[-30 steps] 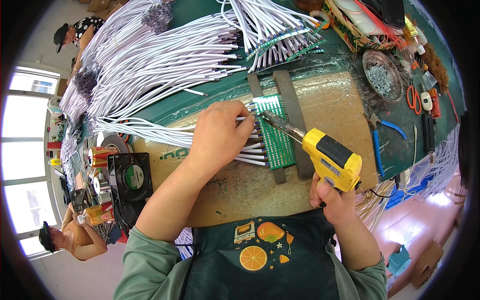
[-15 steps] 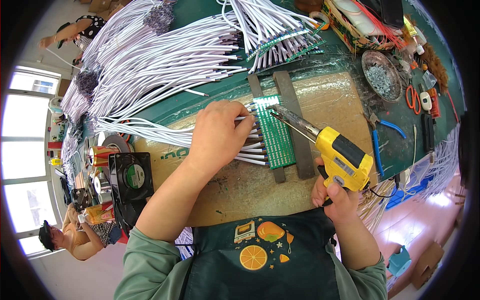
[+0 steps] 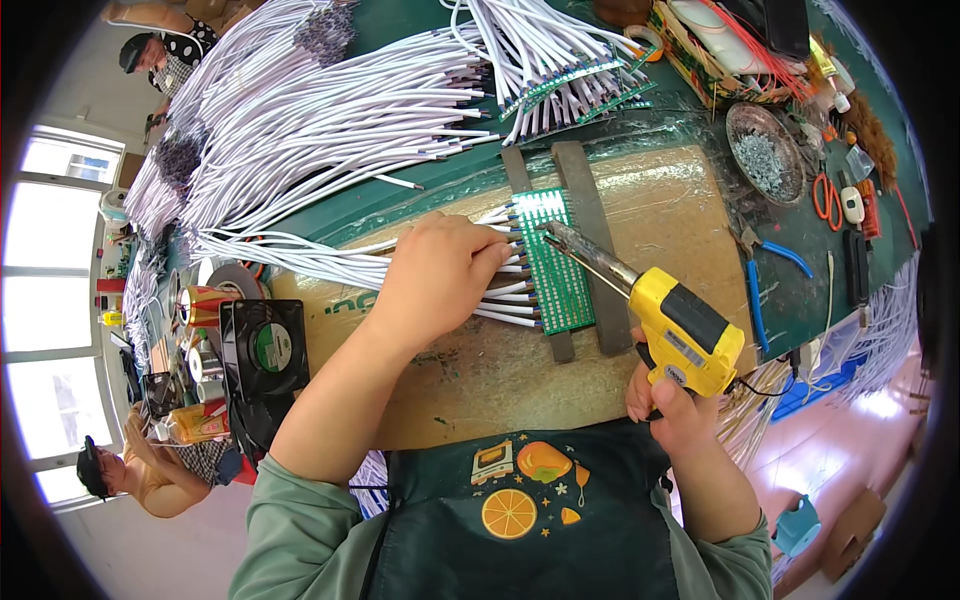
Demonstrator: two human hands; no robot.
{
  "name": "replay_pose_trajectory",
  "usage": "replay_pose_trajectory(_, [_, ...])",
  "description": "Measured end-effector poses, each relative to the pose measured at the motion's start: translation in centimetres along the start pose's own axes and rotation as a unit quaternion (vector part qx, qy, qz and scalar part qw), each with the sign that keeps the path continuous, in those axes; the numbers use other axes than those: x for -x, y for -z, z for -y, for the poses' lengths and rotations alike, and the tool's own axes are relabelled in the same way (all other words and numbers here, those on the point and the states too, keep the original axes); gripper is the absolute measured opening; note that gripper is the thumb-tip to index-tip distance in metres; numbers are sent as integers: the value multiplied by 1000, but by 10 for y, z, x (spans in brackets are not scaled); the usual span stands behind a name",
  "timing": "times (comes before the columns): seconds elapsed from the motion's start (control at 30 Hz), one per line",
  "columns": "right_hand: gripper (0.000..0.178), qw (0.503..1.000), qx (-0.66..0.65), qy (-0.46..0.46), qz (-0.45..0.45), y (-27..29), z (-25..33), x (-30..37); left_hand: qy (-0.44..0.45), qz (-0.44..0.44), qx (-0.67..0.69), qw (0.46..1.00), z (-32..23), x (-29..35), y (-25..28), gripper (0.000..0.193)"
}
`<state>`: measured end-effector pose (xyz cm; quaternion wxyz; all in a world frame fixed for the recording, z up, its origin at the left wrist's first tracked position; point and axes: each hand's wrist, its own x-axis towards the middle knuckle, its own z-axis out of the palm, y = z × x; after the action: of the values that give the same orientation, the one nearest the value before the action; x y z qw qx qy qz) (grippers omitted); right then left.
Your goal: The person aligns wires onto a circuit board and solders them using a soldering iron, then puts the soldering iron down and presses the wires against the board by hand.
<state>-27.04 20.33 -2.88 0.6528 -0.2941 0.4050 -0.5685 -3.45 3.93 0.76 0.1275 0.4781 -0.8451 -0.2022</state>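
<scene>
My right hand (image 3: 676, 405) grips a yellow soldering gun (image 3: 690, 330) by its handle. The gun's metal tip rests at or just over the upper left part of a green circuit board (image 3: 560, 285). At that board's left edge, my left hand (image 3: 445, 268) pinches the end of a white cable (image 3: 500, 240) between thumb and fingers. The exact contact at the fingertips is partly hidden. More white cables (image 3: 330, 268) run from the left under my left hand to the board, with dark ends along its edge. Two dark bars (image 3: 590, 240) lie beneath and beside the board.
A brown work board (image 3: 660, 190) covers the green table. Big bundles of white cables (image 3: 330, 110) and cabled boards (image 3: 570, 90) lie beyond. A black fan (image 3: 268, 350) stands left; blue-handled pliers (image 3: 755, 290) and a metal dish (image 3: 765, 150) are right. Two people sit further left.
The soldering gun's tip has shifted slightly nearer to me along the board. My left hand has moved down a little with it, still pinching at the board's edge.
</scene>
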Motion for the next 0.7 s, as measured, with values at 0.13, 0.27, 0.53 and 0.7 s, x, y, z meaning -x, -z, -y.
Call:
replay_pose_trajectory(0.13, [70,997,62,-10,-34,-8,2,4,48,-9,47,998,-1,-2,-2,19])
replay_pose_trajectory(0.27, [68,996,74,-24,-43,-9,-3,8,113,10,107,988,-2,-5,-3,20])
replay_pose_trajectory(0.53, [43,999,41,-26,-2,-3,-5,7,135,4,114,984,-6,-6,-2,20])
replay_pose_trajectory(0.7, [41,998,43,-40,-30,-5,-7,9,130,1,100,987,-6,-7,-2,20])
